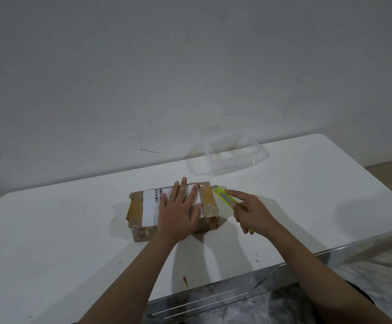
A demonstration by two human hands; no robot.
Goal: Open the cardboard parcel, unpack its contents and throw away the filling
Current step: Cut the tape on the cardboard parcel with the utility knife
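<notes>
Parcel [143, 213] sealed w/ tape on table [61, 230]; left hand [178, 213] flat on top, fingers spread; right hand [253, 212] gripped yellow cutter [225, 196] at its far-right corner

Both bare forearms reach forward from the lower edge of the view. The left hand [181, 211] lies flat, palm down, fingers spread, pressing on top of the parcel [141, 211]. The right hand [253, 212], just right of the parcel, is curled around a yellow knife [225, 197], forefinger stretched along its back.
</notes>
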